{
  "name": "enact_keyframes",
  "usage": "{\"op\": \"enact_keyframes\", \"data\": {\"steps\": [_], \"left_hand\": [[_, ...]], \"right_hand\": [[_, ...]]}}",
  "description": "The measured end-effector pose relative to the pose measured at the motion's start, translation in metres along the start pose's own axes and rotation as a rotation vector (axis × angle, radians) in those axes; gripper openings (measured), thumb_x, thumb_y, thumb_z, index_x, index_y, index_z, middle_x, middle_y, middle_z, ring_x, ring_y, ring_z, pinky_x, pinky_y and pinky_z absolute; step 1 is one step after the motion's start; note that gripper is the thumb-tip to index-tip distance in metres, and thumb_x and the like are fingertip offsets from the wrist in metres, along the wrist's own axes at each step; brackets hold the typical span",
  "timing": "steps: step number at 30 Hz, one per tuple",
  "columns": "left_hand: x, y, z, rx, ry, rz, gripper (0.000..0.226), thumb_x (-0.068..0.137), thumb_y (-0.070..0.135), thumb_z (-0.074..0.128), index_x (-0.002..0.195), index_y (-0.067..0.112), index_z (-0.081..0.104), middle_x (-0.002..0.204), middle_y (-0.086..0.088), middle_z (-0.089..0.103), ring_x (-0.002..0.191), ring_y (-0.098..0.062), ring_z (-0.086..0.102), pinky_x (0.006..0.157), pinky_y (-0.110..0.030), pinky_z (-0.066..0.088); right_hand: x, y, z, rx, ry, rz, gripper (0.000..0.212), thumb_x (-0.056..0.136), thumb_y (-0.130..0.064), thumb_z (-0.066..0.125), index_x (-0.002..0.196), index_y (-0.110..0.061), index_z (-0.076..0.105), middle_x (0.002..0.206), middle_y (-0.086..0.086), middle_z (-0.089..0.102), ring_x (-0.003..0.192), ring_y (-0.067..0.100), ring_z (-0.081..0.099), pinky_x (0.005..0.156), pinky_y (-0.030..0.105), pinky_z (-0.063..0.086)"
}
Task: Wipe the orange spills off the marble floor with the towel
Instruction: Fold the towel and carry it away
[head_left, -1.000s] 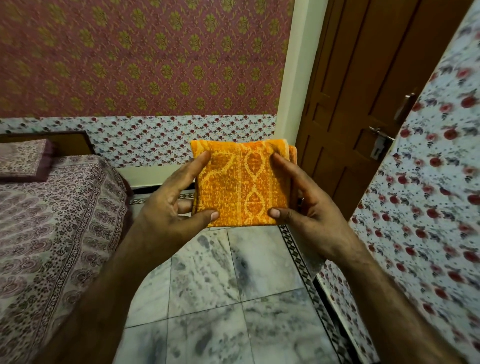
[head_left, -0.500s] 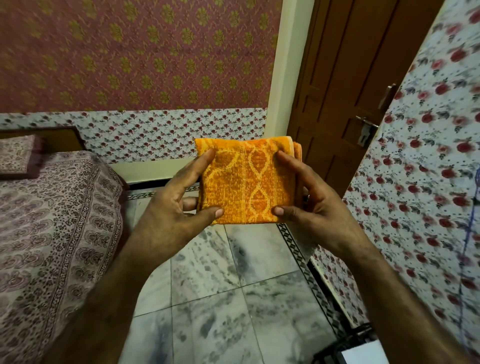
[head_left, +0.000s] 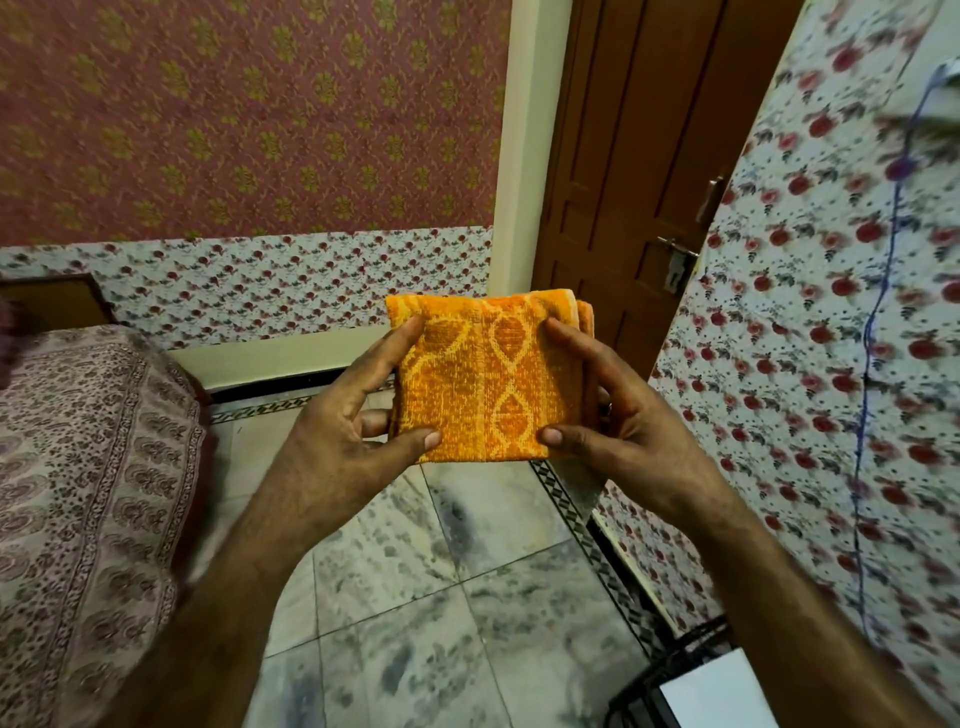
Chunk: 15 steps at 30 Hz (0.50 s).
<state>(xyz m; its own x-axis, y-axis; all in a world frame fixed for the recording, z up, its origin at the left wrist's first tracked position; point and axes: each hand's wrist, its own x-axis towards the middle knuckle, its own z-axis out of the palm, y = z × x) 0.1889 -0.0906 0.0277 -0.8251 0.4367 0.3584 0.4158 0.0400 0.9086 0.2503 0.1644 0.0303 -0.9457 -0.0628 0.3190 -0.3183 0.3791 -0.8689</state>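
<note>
I held the folded orange terry towel with the woven chain pattern (head_left: 485, 379) up at chest height, well above the grey-veined marble floor (head_left: 441, 597) — left hand (head_left: 345, 441) and right hand (head_left: 618, 415) each pinching a side edge. Soft, light, floppy if unfolded — best gripped flat from on top. No spills in view.

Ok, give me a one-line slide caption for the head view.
Both hands, left hand and right hand, hold a folded orange towel above the marble floor.

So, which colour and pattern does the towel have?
Orange towel with paler yellow looping chains; head view.
</note>
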Motion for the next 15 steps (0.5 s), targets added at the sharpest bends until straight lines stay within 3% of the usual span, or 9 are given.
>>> {"op": "enact_keyframes", "data": {"steps": [4, 7, 9, 12, 15], "left_hand": [[0.011, -0.004, 0.014, -0.064, -0.041, -0.027, 0.09, 0.081, -0.006, 0.074, 0.144, 0.049, 0.041, 0.138, 0.043, 0.046, 0.11, -0.011, 0.07, 0.089, -0.038, 0.061], [0.024, -0.007, 0.031, -0.082, -0.088, -0.06, 0.09, 0.081, -0.004, 0.074, 0.143, 0.052, 0.041, 0.14, 0.04, 0.044, 0.11, -0.012, 0.07, 0.09, -0.043, 0.06], [0.035, -0.009, 0.046, -0.09, -0.123, -0.075, 0.09, 0.082, -0.004, 0.074, 0.143, 0.053, 0.041, 0.14, 0.039, 0.045, 0.109, -0.013, 0.071, 0.09, -0.044, 0.06], [0.05, -0.013, 0.069, -0.091, -0.191, -0.09, 0.09, 0.083, -0.004, 0.073, 0.144, 0.052, 0.039, 0.128, 0.043, 0.052, 0.107, -0.014, 0.071, 0.087, -0.039, 0.061], [0.064, -0.016, 0.097, -0.079, -0.258, -0.097, 0.089, 0.083, -0.003, 0.073, 0.143, 0.053, 0.038, 0.119, 0.045, 0.057, 0.105, -0.014, 0.072, 0.084, -0.032, 0.061]], "right_hand": [[-0.007, 0.01, -0.013, -0.016, 0.02, 0.027, 0.084, 0.087, -0.009, 0.073, 0.141, -0.061, 0.036, 0.129, -0.059, 0.034, 0.128, -0.01, 0.046, 0.095, 0.025, 0.057], [-0.015, 0.018, -0.029, -0.026, 0.066, 0.052, 0.083, 0.088, -0.011, 0.073, 0.14, -0.063, 0.034, 0.123, -0.063, 0.032, 0.121, -0.023, 0.043, 0.088, 0.016, 0.056], [-0.023, 0.026, -0.041, -0.018, 0.102, 0.077, 0.085, 0.089, -0.01, 0.072, 0.14, -0.066, 0.035, 0.121, -0.064, 0.031, 0.121, -0.02, 0.044, 0.087, 0.015, 0.056], [-0.036, 0.039, -0.059, 0.021, 0.147, 0.123, 0.085, 0.089, -0.011, 0.072, 0.14, -0.069, 0.035, 0.125, -0.061, 0.032, 0.127, -0.003, 0.047, 0.09, 0.03, 0.06], [-0.049, 0.051, -0.081, 0.015, 0.201, 0.15, 0.084, 0.09, -0.011, 0.071, 0.141, -0.068, 0.035, 0.128, -0.06, 0.031, 0.128, -0.002, 0.045, 0.089, 0.033, 0.061]]}}
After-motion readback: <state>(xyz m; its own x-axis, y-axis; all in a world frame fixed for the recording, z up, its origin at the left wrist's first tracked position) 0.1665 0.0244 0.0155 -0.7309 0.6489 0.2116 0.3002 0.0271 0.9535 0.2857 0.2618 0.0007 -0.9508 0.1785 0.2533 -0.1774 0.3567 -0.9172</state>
